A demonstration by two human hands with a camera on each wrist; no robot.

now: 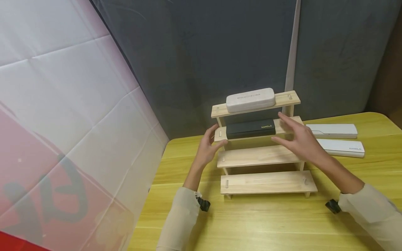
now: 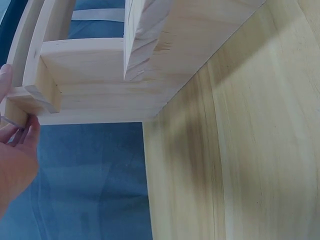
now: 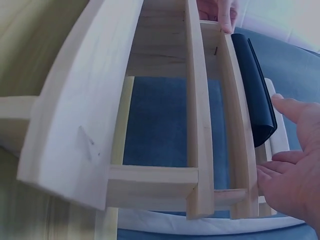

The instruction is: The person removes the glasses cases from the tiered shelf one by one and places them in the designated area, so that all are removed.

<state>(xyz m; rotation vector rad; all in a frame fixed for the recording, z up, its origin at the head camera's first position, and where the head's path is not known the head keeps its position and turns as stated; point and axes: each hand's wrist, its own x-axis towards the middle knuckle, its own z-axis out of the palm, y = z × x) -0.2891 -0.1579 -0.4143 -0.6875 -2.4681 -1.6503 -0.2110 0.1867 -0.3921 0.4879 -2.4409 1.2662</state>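
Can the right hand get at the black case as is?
Probably yes. The right hand is right at the near end of the black case, fingers spread, with nothing seen between them. The white case sits one shelf higher, so it shouldn't block the grip.

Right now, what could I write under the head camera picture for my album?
Left hand and right hand at a four-step wooden stand, white case on top, black case below.
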